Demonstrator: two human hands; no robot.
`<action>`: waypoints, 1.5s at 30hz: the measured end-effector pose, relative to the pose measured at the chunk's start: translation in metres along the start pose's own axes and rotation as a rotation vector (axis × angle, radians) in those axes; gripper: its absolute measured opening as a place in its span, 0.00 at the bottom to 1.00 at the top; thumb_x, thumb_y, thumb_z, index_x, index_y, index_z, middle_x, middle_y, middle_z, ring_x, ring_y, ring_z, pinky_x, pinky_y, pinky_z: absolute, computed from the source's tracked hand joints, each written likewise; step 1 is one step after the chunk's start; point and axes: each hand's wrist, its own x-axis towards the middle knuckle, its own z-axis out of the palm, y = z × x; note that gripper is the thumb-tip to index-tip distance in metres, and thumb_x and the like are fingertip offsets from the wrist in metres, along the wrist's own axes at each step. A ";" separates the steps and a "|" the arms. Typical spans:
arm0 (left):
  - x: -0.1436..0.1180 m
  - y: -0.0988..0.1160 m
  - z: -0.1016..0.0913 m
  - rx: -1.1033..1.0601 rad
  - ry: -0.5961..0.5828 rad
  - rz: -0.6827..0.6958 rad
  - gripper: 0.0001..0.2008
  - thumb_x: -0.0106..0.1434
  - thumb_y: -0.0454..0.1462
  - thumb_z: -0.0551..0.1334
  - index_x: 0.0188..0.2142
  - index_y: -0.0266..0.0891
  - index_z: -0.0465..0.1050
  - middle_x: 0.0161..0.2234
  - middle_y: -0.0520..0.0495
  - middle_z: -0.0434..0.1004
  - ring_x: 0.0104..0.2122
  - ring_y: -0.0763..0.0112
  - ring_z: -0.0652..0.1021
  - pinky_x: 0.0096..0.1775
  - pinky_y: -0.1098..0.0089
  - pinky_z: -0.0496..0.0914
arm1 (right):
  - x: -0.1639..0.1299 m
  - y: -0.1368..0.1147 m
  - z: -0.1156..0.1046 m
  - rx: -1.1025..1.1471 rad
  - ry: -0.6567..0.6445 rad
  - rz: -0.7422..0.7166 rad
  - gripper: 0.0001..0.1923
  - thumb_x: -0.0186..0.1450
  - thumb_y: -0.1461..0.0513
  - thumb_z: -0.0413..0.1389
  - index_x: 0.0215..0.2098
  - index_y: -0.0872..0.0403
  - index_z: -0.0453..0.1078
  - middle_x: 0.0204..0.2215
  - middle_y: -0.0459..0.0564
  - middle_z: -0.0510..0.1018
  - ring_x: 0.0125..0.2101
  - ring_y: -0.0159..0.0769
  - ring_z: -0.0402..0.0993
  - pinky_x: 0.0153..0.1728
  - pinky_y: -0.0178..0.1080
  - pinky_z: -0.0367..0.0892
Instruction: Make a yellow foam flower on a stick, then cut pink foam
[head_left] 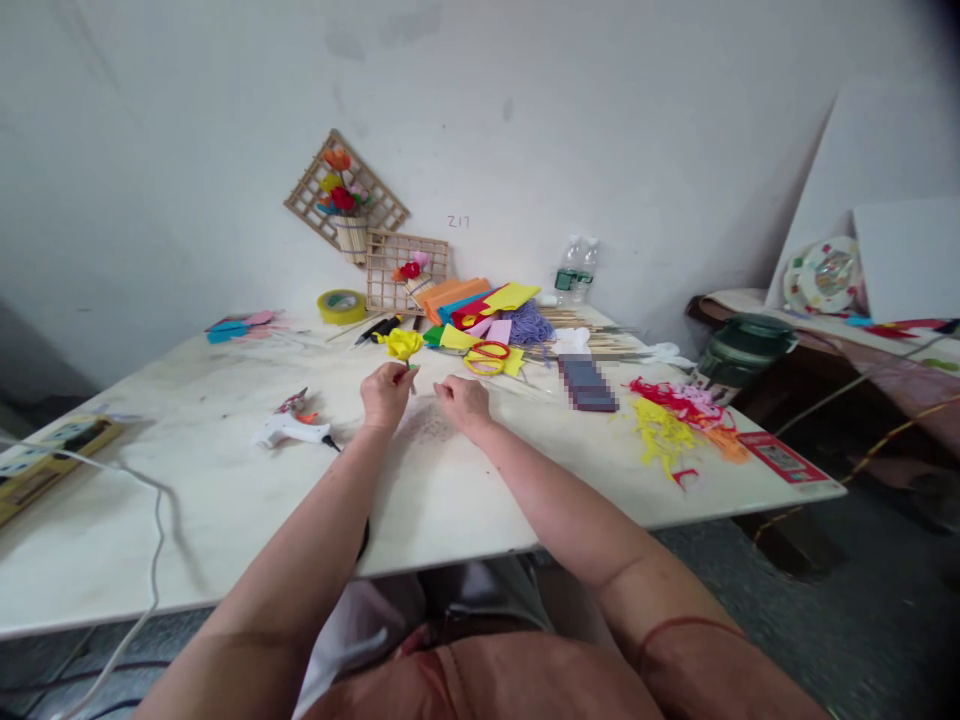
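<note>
My left hand (385, 396) is closed in a pinch beneath a yellow craft flower (405, 344), gripping it by its stem. The bloom faces up above my fingers, and a bit of green shows under it. Close by on the right, my right hand (465, 402) is closed too, its thumb and finger pressed together a short way from the flower. Whether anything small is between those fingertips, I cannot make out. A white glue gun (292, 430) lies left of my left hand. Beyond my right hand are scissors (487, 354) with red and yellow handles.
Coloured sheets (512, 297), yellow tape (341, 307) and lattice panels with flowers (339, 195) are at the back. A dark phone-like slab (589, 383) and scraps (664, 430) lie right, near a green-lidded jar (742, 350). A corded power strip (60, 455) lies left.
</note>
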 end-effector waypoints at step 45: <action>-0.004 0.027 -0.021 -0.708 -0.416 -0.139 0.13 0.46 0.44 0.67 0.18 0.37 0.70 0.24 0.48 0.73 0.27 0.72 0.72 0.33 0.70 0.67 | 0.011 0.010 0.018 1.327 -0.430 0.093 0.16 0.49 0.53 0.61 0.27 0.59 0.74 0.22 0.46 0.75 0.24 0.27 0.70 0.32 0.34 0.66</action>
